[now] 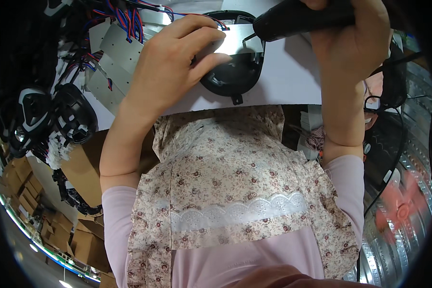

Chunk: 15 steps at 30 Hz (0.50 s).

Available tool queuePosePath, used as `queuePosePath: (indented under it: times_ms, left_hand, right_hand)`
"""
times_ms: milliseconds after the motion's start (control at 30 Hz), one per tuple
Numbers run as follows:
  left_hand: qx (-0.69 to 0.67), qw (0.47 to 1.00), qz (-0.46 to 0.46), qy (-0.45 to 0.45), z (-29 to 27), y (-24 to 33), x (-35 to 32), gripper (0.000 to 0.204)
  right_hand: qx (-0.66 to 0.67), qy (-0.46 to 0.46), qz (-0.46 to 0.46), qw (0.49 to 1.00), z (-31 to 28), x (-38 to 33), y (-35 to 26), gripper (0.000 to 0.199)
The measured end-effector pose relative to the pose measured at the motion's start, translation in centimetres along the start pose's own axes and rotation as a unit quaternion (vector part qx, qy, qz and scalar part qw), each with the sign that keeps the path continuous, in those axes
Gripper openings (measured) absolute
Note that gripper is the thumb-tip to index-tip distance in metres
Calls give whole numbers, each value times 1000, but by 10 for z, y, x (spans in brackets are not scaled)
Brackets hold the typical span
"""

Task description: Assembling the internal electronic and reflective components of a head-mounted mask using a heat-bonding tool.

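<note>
A white worktable [293, 81] carries the work, its near edge hidden behind the person's flowered apron [235, 192], which fills the lower middle of the view. At the table's left edge lies a heap of bare metal plates [117, 55] with red and blue wires [127, 19], partly cut off by the upper rim. Left of the table, dark oval housings [72, 113] stand stacked, blurred by the lens. Near the table's far edge sits a black oval housing [235, 77], with a shiny metal plate [237, 43] laid across it. The left hand [170, 62] presses down on that plate, fingers together and spread flat over its left end, covering that part of the housing. The right hand [355, 38] is clamped around a black power screwdriver [297, 19], whose tip meets the plate's right end; its rear runs out of view at the top, and the fingertips are hidden behind it
</note>
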<state>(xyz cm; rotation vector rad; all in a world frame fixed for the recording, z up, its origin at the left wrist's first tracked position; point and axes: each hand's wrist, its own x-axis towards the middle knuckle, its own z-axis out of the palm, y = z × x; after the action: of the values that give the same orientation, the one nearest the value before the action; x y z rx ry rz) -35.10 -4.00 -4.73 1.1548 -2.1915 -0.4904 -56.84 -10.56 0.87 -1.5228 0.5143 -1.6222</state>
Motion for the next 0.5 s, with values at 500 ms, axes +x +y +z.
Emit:
queuePosePath:
  times_ms: [500]
  left_hand:
    - [17, 1000, -9, 11, 0, 2, -5, 29]
  right_hand:
    - [18, 0, 79, 997, 22, 1, -19, 20]
